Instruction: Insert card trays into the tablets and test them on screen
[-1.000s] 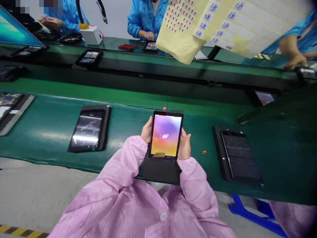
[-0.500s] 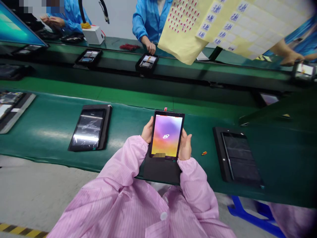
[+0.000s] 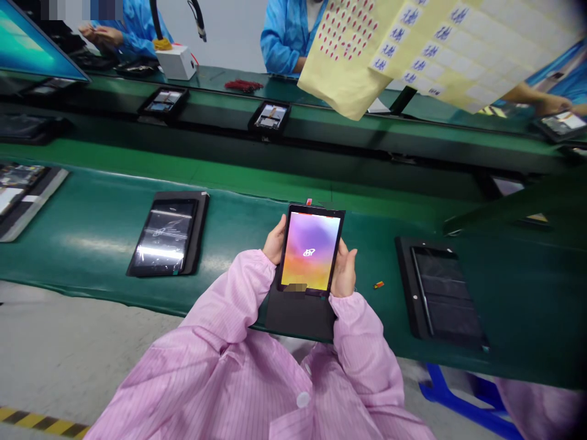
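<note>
A tablet (image 3: 312,247) with a lit purple-to-orange screen and a white logo is held between my two hands, tilted up toward me. My left hand (image 3: 275,240) grips its left edge, and my right hand (image 3: 343,269) grips the right edge with the thumb raised off the glass. Most fingers are hidden behind the tablet. A small red-and-white tab (image 3: 309,202) sticks up past its top edge. Under the lower end lies a black pad (image 3: 300,315) at the bench edge. A small orange-yellow piece (image 3: 378,285) rests on the bench right of my right hand.
On the green bench (image 3: 233,226), a dark tablet (image 3: 167,235) on a pad lies left and another tablet (image 3: 443,287) right. An opened device (image 3: 21,189) is at far left. Across the gap, co-workers in blue stand behind a line with open units (image 3: 271,116). Yellow sheets (image 3: 339,67) hang above.
My hands and the tablet stay nearly still. Across the line, a co-worker's hand has left the middle open unit. At far right, a co-worker's unit has shifted and tilted.
</note>
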A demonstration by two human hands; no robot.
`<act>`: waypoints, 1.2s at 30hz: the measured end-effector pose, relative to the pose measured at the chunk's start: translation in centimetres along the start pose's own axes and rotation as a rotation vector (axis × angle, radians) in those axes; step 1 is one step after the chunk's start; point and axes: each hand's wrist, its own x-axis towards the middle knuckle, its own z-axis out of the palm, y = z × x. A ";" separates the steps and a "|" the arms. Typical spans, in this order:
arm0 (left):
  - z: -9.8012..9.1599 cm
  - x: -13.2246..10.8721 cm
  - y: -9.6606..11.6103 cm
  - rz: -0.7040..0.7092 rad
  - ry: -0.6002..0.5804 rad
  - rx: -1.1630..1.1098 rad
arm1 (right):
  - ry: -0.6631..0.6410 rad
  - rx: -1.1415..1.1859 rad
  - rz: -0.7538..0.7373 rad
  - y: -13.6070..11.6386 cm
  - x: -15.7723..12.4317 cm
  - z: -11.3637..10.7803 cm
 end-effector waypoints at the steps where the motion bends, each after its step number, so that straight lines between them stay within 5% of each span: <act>1: 0.0 0.0 0.0 -0.001 0.000 0.003 | 0.003 -0.002 0.000 0.0 0.0 0.0; 21: 0.1 -0.1 0.0 -0.002 0.018 0.030 | -0.004 -0.058 -0.034 0.3 0.3 -0.2; 24: 0.1 0.0 0.0 -0.019 -0.005 0.022 | 0.081 -0.306 -0.215 0.1 0.2 -0.7; 27: 0.2 0.0 0.1 -0.020 -0.033 0.003 | 0.170 -0.793 -0.594 -0.7 -0.6 -0.9; 30: 0.4 -0.1 0.1 -0.025 -0.015 0.002 | 0.017 -1.262 -0.857 -1.5 -1.6 0.3; 33: 0.7 -0.2 0.0 -0.001 0.014 -0.014 | -0.197 -1.555 -0.837 -1.6 -1.8 2.7; 36: 0.9 -0.3 0.0 0.034 0.031 -0.034 | -0.236 -1.689 -0.766 -1.2 -1.4 4.3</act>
